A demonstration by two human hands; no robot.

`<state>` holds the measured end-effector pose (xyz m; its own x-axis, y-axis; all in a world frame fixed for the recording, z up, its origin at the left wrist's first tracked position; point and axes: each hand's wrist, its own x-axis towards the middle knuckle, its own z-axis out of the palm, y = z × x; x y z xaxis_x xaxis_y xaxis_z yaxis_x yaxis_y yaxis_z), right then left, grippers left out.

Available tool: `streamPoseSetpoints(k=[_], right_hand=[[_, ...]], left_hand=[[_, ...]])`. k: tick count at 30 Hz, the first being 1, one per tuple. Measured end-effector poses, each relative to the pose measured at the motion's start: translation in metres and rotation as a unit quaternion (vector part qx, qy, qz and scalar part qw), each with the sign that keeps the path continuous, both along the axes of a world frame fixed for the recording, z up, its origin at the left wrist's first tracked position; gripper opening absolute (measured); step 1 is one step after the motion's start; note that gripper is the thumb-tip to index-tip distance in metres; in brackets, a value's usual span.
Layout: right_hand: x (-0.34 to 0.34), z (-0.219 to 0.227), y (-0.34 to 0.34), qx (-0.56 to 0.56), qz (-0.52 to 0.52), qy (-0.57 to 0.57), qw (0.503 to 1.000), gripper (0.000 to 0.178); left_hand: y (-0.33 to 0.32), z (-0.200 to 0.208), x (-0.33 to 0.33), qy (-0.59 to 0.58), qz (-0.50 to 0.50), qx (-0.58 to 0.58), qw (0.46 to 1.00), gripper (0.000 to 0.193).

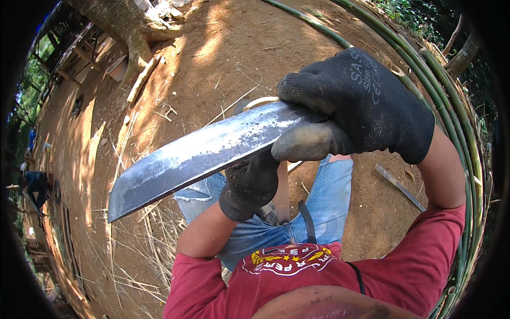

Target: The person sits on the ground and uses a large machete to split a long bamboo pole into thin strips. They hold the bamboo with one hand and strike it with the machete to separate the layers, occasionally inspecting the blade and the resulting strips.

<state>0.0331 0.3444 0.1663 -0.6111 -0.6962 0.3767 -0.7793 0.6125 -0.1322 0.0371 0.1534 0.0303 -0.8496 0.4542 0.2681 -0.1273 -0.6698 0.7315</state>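
A broad machete (202, 154) crosses the middle of the view, its squared tip pointing to the lower left. My right hand (361, 106), in a black knit glove with a worn thumb, is closed around its handle end. Beneath the blade, my left hand (252, 183) wears a black glove too and is curled at a flat tan bamboo strip (282, 196) that runs down between my legs. The blade hides most of the left fingers. Beyond the blade's upper edge, a pale curved piece (260, 101) shows beside the right hand.
Long green bamboo poles (446, 95) curve along the right side. A flat metal blade (399, 186) lies on the brown dirt right of my knee. Thin shavings (149, 250) litter the ground at left. A tree trunk (125, 26) and cut log (143, 80) are far left; another person (37, 187) is at the left rim.
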Motion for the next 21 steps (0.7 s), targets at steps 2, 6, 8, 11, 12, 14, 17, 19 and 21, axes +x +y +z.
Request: streamPoseSetpoints(k=[2,6,8,11,12,14,17,19,21], right_hand=[[0.0,0.005,0.002,0.02,-0.01,-0.029,0.999,0.048],[-0.044,-0.018,0.066,0.168,-0.246,0.039,0.954,0.035],[-0.03,-0.03,0.122,0.238,-0.272,0.112,0.926,0.026],[-0.011,-0.033,0.109,-0.087,-0.397,-0.102,0.908,0.044],[-0.001,-0.029,0.093,-0.199,-0.451,-0.218,0.842,0.054],[0.009,-0.032,0.083,-0.287,-0.399,-0.281,0.824,0.06],[0.011,-0.027,0.065,-0.329,-0.354,-0.304,0.821,0.065],[0.01,-0.027,0.059,-0.315,-0.294,-0.281,0.858,0.06],[0.008,-0.027,0.055,-0.278,-0.18,-0.234,0.914,0.048]], left_hand=[[-0.001,0.01,-0.001,-0.022,-0.042,0.023,0.999,0.024],[0.001,0.04,0.028,0.166,0.015,-0.078,0.983,0.02],[0.005,0.035,0.011,0.049,0.015,-0.035,0.998,0.02],[0.004,0.026,-0.005,0.039,0.002,0.0,0.999,0.023],[0.004,0.025,-0.006,0.023,-0.004,0.005,1.0,0.023],[0.002,0.025,-0.009,0.039,0.0,-0.009,0.999,0.026],[0.001,0.026,-0.011,0.047,0.01,-0.014,0.999,0.027],[0.001,0.022,-0.015,0.049,0.001,-0.009,0.999,0.027],[-0.001,0.019,-0.019,0.064,0.008,-0.009,0.998,0.026]])
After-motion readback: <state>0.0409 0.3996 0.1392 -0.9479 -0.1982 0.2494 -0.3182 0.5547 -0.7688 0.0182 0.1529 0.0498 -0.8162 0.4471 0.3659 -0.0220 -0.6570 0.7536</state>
